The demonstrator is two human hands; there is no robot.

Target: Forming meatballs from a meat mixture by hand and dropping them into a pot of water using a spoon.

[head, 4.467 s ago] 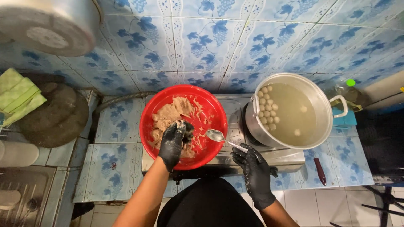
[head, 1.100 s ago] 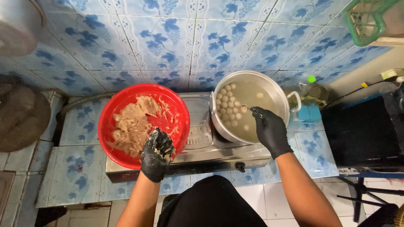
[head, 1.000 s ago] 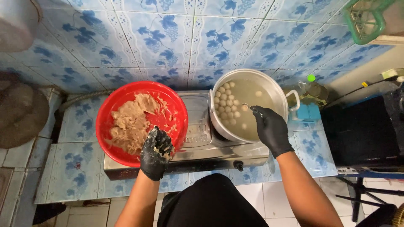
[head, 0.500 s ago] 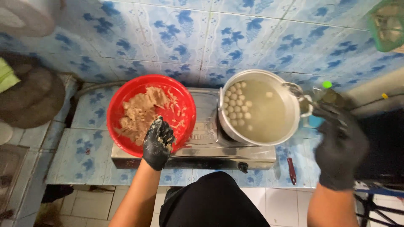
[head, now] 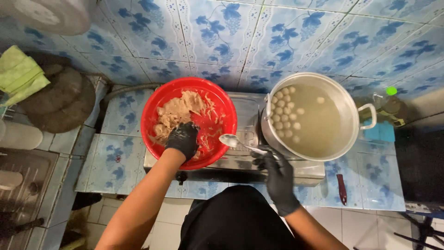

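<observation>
The left hand (head: 183, 139), in a black glove, is clenched in the brown paste (head: 178, 113) inside the red bowl (head: 222, 104), probably squeezing a lump. The right hand (head: 276, 173) grasps a spoon (head: 231, 140), its bowl beyond the fingertips toward the paste. Right of those fingers, a pot (head: 351, 134) holds floating balls (head: 284, 115).

The left hand (head: 183, 140) sinks into the paste, so its fingertips stay hidden. The spoon (head: 237, 142) handle vanishes inside the right hand (head: 276, 175). The top edge crops the round metal lid (head: 51, 14).
</observation>
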